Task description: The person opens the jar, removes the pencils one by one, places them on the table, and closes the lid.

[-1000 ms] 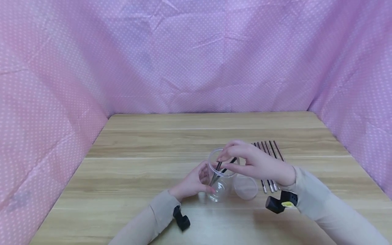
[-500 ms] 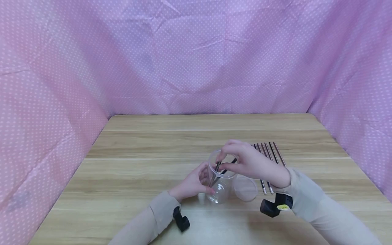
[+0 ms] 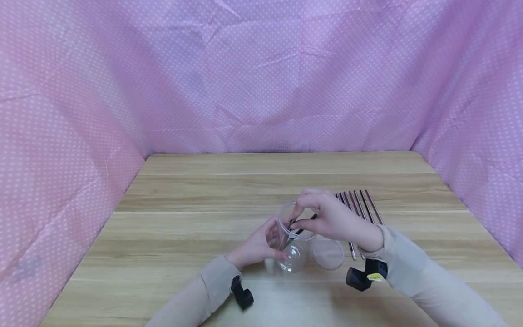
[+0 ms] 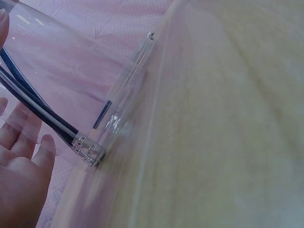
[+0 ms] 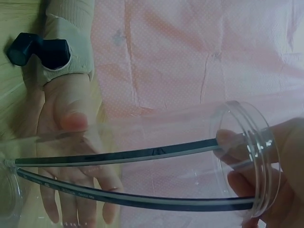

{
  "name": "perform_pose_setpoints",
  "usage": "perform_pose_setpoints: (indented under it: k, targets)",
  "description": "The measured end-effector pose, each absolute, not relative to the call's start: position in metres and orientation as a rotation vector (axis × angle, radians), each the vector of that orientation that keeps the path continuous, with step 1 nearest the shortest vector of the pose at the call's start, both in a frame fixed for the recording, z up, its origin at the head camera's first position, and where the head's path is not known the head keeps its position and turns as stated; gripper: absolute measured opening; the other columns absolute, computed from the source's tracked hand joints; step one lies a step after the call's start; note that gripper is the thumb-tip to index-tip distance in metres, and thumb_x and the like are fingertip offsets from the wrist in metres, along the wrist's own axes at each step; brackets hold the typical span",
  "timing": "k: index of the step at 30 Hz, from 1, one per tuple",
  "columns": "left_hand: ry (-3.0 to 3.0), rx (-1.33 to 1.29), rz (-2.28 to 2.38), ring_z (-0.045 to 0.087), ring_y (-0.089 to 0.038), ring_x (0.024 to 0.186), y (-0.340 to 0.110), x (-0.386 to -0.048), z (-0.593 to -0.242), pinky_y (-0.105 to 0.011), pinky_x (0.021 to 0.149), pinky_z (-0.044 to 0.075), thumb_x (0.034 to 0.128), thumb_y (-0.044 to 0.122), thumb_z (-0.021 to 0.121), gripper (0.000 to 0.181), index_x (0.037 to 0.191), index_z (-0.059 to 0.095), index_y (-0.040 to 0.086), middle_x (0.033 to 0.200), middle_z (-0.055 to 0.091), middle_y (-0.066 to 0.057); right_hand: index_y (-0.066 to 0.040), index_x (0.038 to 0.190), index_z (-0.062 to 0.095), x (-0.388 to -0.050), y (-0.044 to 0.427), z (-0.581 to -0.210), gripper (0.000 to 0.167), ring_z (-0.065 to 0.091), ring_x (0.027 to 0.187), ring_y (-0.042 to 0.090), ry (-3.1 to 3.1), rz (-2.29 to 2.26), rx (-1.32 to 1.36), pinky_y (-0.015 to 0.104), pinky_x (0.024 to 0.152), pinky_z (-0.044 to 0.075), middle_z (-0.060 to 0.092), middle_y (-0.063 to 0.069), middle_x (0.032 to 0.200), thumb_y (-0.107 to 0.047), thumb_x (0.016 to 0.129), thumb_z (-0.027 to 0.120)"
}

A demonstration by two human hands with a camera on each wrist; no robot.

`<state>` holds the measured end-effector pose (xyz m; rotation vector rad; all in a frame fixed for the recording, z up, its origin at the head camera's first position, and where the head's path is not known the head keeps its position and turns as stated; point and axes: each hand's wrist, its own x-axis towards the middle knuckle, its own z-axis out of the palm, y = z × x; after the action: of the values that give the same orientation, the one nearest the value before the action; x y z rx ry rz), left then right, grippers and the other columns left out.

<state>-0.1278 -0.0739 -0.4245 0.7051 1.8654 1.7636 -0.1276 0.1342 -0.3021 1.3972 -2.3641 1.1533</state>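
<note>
A clear plastic jar [image 3: 296,262] stands on the wooden table with its mouth uncovered. My left hand [image 3: 257,243] grips it low on its left side, thumb in front and fingers behind. Inside, two dark pencils [image 5: 114,159] lean apart, their silver ferrule ends together at the bottom. My right hand [image 3: 327,215] reaches over the rim, and its thumb and index finger pinch the upper end of one pencil. The other pencil rests against the rim on the right. In the right wrist view, the right fingers [image 5: 232,142] show at the jar's threaded mouth.
A round translucent lid [image 3: 328,253] lies flat just right of the jar. Beyond it several pencils [image 3: 366,206] lie side by side in a row, partly hidden under the right forearm. A pink dotted cloth [image 3: 261,91] hangs behind and beside the table.
My right hand and forearm have shifted slightly left and down, the pinched pencil sitting a little lower in the jar. The left hand and the jar have stayed almost still.
</note>
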Motion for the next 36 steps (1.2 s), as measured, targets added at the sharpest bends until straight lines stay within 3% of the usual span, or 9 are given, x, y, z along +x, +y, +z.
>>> perform_pose_setpoints:
  k: [23, 29, 36]
  targets:
    - [1.839, 0.670, 1.752, 0.037, -0.025, 0.137, -0.077, -0.131, -0.422, -0.045, 0.116, 0.025, 0.0698, -0.006, 0.074, 0.070, 0.130, 0.040, 0.007, 0.143, 0.047, -0.010, -0.010, 0.077, 0.061, -0.140, 0.132, -0.307, 0.025, 0.054, 0.074, 0.009, -2.208, 1.239, 1.485, 0.025, 0.067, 0.050, 0.058, -0.001, 0.073, 0.005, 0.067, 0.077]
    - [1.812, 0.690, 1.768, 0.038, -0.028, 0.137, -0.079, -0.132, -0.422, -0.043, 0.116, 0.027, 0.0712, -0.008, 0.072, 0.067, 0.129, 0.038, 0.004, 0.144, 0.045, -0.014, -0.007, 0.085, 0.061, -0.141, 0.130, -0.306, 0.025, 0.059, 0.081, 0.012, -2.207, 1.259, 1.450, 0.024, 0.074, 0.053, 0.064, 0.004, 0.082, 0.008, 0.070, 0.075]
    - [1.797, 0.738, 1.764, 0.037, -0.022, 0.137, -0.081, -0.136, -0.423, -0.039, 0.117, 0.025, 0.0713, -0.008, 0.072, 0.067, 0.128, 0.039, 0.005, 0.147, 0.043, -0.008, 0.005, 0.100, 0.056, -0.142, 0.126, -0.304, 0.022, 0.063, 0.090, 0.007, -2.102, 1.425, 1.404, 0.021, 0.082, 0.055, 0.064, 0.014, 0.090, 0.015, 0.080, 0.062]
